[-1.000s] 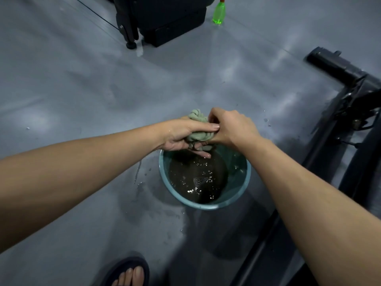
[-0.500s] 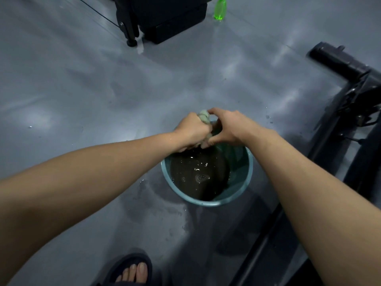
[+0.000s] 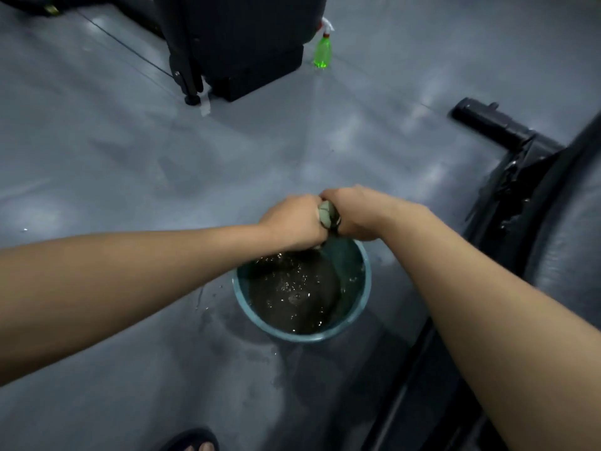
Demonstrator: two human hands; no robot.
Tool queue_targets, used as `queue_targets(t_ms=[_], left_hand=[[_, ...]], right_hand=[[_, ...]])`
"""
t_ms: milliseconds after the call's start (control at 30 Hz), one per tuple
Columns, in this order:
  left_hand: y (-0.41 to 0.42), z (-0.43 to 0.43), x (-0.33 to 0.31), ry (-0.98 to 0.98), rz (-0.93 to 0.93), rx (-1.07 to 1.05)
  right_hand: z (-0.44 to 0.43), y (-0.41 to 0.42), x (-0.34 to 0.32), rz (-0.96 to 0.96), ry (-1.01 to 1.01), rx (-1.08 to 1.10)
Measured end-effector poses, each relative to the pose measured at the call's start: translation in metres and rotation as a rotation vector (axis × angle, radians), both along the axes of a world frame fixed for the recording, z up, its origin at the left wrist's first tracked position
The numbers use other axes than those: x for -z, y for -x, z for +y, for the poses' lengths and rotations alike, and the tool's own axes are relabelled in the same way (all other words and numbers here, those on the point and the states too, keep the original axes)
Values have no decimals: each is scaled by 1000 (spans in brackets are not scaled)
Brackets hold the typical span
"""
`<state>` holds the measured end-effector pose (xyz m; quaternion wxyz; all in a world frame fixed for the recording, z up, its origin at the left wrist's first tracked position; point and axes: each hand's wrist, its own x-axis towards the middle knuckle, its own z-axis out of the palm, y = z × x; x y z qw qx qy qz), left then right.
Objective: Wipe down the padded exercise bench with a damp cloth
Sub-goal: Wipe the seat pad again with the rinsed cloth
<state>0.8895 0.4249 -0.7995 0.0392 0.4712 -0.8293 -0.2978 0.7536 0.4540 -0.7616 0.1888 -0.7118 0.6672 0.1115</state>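
Your left hand (image 3: 292, 222) and right hand (image 3: 354, 216) are both clenched tight round the cloth (image 3: 328, 216), fists butted together mid-frame, so only a twisted knot of pale green shows between them. You hold it over the far rim of the bucket (image 3: 302, 337), which looks deliberate: wringing there sends the run-off into the dark water (image 3: 292, 294) rather than onto the floor. The cloth should be damp, not dripping, when it meets the padding.

The bench (image 3: 569, 255), dark and shiny, runs down the right edge of the frame, just beside the bucket, with neither hand on it.

The floor (image 3: 130, 157) is smooth, glossy grey, splashed wet left of the bucket. At upper centre stands a black machine (image 3: 240, 34), with a green spray bottle (image 3: 322, 52) just right of it. A sandalled foot (image 3: 195, 442) shows at the bottom edge.
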Motion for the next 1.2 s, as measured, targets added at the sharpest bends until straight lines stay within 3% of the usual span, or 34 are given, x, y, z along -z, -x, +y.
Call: queue_targets(t_ms=[167,300,433,700,833,900,1000,1100,1200], left_hand=[[46,-4,-90,-52,310,-7],[86,3,-138,-169,536,48],[132,22,-173,-110,691,161],[236,68,-255,80,620,372],[288,94,-264,263,587,443],[309,104,-250,380,452,492],[320,116,-222,533,248,528],[309,129,-204,603,290,539],[308,125,-204,598,323,539]], right_hand=[[27,34,-99,-85,230,176],[61,66,-135,-331,516,372],[101,101,-157,-621,833,481],[162,192,-205,-810,1253,796],[187,231,-224,-822,1274,902],[196,246,-222,-730,1160,904],[206,260,-199,-384,1022,882],[215,258,-168,52,1043,792],[217,251,-154,56,1132,771]])
